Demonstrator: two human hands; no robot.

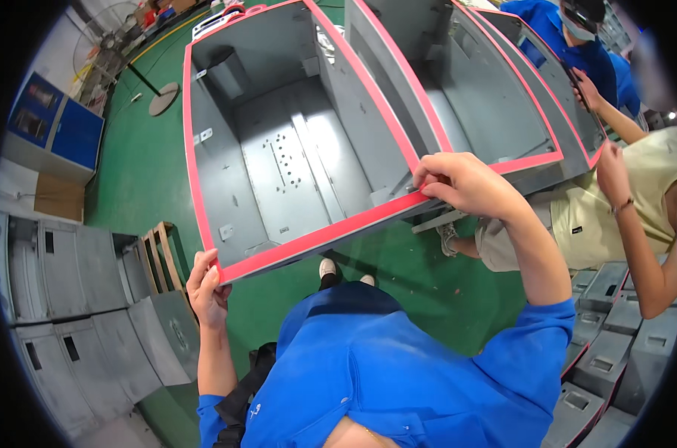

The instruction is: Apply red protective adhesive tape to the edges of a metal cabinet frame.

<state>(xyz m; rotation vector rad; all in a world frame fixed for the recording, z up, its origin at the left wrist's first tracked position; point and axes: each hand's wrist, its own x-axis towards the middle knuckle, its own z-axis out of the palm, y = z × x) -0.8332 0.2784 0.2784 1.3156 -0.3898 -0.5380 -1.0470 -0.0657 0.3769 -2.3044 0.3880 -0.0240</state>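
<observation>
In front of me lies a grey sheet-metal cabinet (309, 157), its open side up and its rim covered with red tape (323, 233). My left hand (208, 290) is closed on the near left corner, with thumb and fingers pressed on the tape. At the near right corner my right hand (469, 183) is closed, thumb and curled fingers pinching the tape on the rim. Whether a loose end of tape is between those fingers I cannot make out. Inside the cabinet, the bottom panel shows small holes and a long seam.
A second red-edged cabinet (495, 97) lies close on the right, with a co-worker in pale yellow (641, 175) and another in blue (551, 33) beside it. Grey metal boxes (600, 358) stand at lower right, more grey cabinets (85, 276) and a wooden pallet (158, 257) at left.
</observation>
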